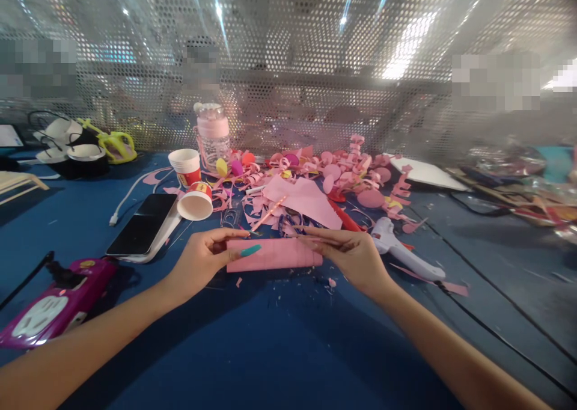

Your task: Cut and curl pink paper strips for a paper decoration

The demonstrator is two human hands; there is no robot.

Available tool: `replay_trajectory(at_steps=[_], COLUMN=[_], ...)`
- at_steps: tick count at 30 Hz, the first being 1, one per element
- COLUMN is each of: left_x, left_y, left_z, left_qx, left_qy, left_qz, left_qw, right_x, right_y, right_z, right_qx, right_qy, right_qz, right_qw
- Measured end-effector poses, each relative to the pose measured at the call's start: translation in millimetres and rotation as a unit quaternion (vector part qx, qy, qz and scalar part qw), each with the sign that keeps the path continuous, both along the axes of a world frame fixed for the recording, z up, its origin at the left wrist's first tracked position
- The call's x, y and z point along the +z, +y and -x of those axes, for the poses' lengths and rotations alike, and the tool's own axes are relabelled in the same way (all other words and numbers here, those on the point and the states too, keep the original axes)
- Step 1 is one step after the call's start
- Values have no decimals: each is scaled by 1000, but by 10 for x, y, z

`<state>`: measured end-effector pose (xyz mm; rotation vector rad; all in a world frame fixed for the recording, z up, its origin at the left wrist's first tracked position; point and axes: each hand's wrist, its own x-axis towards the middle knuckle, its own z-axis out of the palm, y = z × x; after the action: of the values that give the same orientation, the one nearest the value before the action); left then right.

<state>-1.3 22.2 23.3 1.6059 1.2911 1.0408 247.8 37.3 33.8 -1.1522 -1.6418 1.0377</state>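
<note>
A pink strip of folded paper (274, 255) is stretched level between my two hands, just above the blue table. My left hand (202, 257) pinches its left end, the teal thumbnail lying across the front. At the other end, the thumb and fingers of my right hand (354, 257) close on the paper's upper right edge. Crosswise lines run over the paper. Directly behind it lie a larger pink sheet (302, 199), a pale pink pencil-like stick (269, 213) and many paper scraps. A white glue gun (403, 250) rests just right of my right hand.
Paper cups (195, 201), a phone (143, 225) and a purple power strip (58, 302) are on the left. A pink-lidded bottle (213, 136) stands behind, before a perforated metal screen (279, 55). Pink curls and discs (331, 172) are heaped at the back. Black cables (505, 332) cross the right side.
</note>
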Motion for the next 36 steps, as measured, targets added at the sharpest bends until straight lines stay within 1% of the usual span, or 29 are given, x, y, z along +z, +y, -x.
replay_trajectory(at_steps=[5, 11, 13, 18, 21, 25, 29, 31, 34, 36], left_x=[29, 0, -8, -13, -30, -66, -66, -56, -43, -39], left_y=[-22, -15, -12, -2, 8, 13, -6, -20, -38, -46], left_z=[-7, 14, 14, 1, 1, 16, 28, 19, -9, -23], left_qx=[-3, 5, 9, 11, 9, 15, 18, 10, -12, -5], left_qy=[8, -1, -2, -23, -43, -42, 10, 14, -7, 22], left_qz=[-19, -37, -24, 36, 38, 10, -29, -18, 31, 28], left_qw=[1000, 999, 1000, 999, 998, 999, 999, 1000, 999, 999], right_x=[-5, 34, 38, 10, -10, -19, -20, -25, -42, -54], right_y=[-32, -71, -73, -60, -54, -52, -54, -61, -75, -82], right_z=[20, 60, 65, 58, 57, 58, 60, 67, 88, 107], right_qx=[-11, -18, -22, -36, -47, -63, -64, -68, -68, -63], right_qy=[17, 32, 36, 23, 30, 47, 51, 48, 59, 66], right_qz=[-32, -29, -29, -43, -50, -28, -16, -7, 14, 31], right_qw=[999, 999, 999, 998, 997, 997, 996, 996, 996, 995])
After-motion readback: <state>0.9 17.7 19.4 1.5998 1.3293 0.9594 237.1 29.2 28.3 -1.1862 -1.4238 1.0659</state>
